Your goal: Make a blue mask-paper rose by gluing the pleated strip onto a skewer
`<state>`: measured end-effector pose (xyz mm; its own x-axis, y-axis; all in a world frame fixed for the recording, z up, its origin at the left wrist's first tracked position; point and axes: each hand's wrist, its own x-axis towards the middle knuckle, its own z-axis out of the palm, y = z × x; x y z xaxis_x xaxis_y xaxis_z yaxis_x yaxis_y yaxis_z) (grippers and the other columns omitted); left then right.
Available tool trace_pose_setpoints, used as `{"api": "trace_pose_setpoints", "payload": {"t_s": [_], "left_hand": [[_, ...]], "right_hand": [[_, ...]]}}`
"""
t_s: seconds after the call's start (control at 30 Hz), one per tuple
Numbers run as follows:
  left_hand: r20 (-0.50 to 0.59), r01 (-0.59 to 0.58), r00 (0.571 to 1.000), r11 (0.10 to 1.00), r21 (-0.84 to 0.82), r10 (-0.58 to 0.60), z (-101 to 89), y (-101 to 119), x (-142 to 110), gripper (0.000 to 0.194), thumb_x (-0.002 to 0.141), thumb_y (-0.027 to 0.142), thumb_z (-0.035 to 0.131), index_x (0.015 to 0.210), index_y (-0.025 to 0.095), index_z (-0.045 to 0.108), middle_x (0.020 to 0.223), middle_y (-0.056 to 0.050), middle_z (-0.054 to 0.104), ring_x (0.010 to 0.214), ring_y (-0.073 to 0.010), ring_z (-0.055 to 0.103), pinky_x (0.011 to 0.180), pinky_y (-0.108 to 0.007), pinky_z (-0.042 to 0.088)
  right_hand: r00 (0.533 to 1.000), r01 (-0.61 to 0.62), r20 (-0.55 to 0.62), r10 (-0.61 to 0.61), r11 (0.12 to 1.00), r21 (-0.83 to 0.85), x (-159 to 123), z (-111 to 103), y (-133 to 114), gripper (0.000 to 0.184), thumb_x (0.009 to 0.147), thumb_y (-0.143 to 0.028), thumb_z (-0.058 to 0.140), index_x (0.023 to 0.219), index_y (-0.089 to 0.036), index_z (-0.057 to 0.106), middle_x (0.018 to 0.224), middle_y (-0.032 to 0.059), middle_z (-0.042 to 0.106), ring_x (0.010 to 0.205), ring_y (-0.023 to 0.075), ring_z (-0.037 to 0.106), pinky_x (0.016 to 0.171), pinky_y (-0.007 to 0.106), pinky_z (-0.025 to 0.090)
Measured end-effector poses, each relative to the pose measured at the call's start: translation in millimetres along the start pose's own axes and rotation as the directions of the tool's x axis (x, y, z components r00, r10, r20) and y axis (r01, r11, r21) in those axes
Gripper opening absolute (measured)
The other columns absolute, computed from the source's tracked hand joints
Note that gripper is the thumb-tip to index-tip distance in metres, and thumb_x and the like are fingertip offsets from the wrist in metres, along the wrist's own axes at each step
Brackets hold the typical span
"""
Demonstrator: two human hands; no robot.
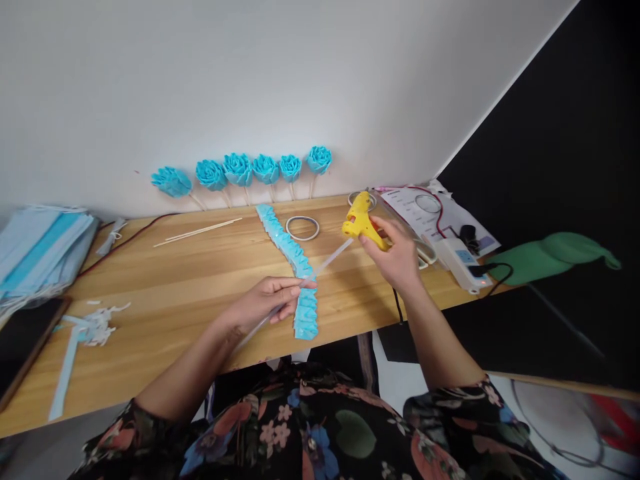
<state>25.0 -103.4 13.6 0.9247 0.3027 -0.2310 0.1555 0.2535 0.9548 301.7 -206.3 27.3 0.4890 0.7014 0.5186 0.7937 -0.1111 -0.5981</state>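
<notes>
My right hand (397,257) is closed around the handle of a yellow hot glue gun (356,217), held above the table. A long translucent glue stick (331,258) runs from the gun down to my left hand (273,298), whose fingers pinch it. Its far end meets the gun; whether it sits inside cannot be made out. The other end passes under my left wrist toward the table's front edge. Below my left fingertips lies a pleated light-blue strip (306,313), running from the back of the table to near the front. A roll of narrow tape (303,228) lies beside it.
Several blue flowers (237,169) on sticks lean against the wall. Thin wooden sticks (197,232) lie behind my left hand. Face masks (43,250), white scraps (97,327) and a phone (27,347) are at left. A power strip (463,263), papers (425,207) and a green object (550,257) are at right.
</notes>
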Motion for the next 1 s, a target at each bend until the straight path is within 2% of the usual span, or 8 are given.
{"api": "trace_pose_setpoints", "payload": {"t_s": [0.33, 0.63, 0.87, 1.0], "left_hand": [[-0.043, -0.009, 0.999, 0.997, -0.082, 0.006, 0.4, -1, 3, 0.054, 0.09, 0.058, 0.066, 0.122, 0.015, 0.071, 0.053, 0.006, 0.048, 0.042, -0.0062, 0.031, 0.046, -0.024, 0.021], [-0.063, -0.031, 0.998, 0.984, -0.175, 0.021, 6.6, 1, 2, 0.057, 0.093, 0.057, 0.064, 0.123, 0.008, 0.068, 0.047, 0.008, 0.047, 0.04, -0.0053, 0.029, 0.048, -0.023, 0.021], [-0.004, -0.038, 0.999, 0.965, -0.26, 0.038, 6.3, -3, 1, 0.055, 0.094, 0.056, 0.063, 0.124, 0.01, 0.066, 0.048, 0.007, 0.05, 0.037, -0.0054, 0.032, 0.047, -0.024, 0.022], [0.051, -0.054, 0.996, 0.973, -0.225, 0.067, 9.9, -9, -2, 0.052, 0.097, 0.057, 0.06, 0.121, 0.012, 0.063, 0.05, 0.007, 0.049, 0.039, -0.0058, 0.033, 0.046, -0.023, 0.022]], "right_hand": [[1.0, 0.004, -0.03, -0.003, 0.999, 0.043, 1, 4, -12, 0.043, 0.084, -0.038, 0.066, 0.122, -0.018, 0.072, 0.107, 0.0113, 0.072, 0.087, 0.0241, 0.067, 0.083, 0.042, 0.056], [0.997, 0.025, -0.075, -0.021, 0.998, 0.058, 2, 6, -10, 0.041, 0.082, -0.037, 0.068, 0.12, -0.021, 0.072, 0.106, 0.0089, 0.072, 0.084, 0.0219, 0.066, 0.081, 0.041, 0.057], [0.976, 0.147, -0.151, -0.155, 0.987, -0.064, -2, 4, -20, 0.039, 0.085, -0.033, 0.068, 0.124, -0.023, 0.071, 0.106, 0.0094, 0.07, 0.082, 0.021, 0.065, 0.081, 0.041, 0.058], [0.957, 0.201, -0.198, -0.213, 0.976, -0.082, -6, 1, -29, 0.04, 0.087, -0.03, 0.068, 0.127, -0.023, 0.069, 0.107, 0.0095, 0.07, 0.084, 0.0215, 0.065, 0.08, 0.041, 0.059]]}}
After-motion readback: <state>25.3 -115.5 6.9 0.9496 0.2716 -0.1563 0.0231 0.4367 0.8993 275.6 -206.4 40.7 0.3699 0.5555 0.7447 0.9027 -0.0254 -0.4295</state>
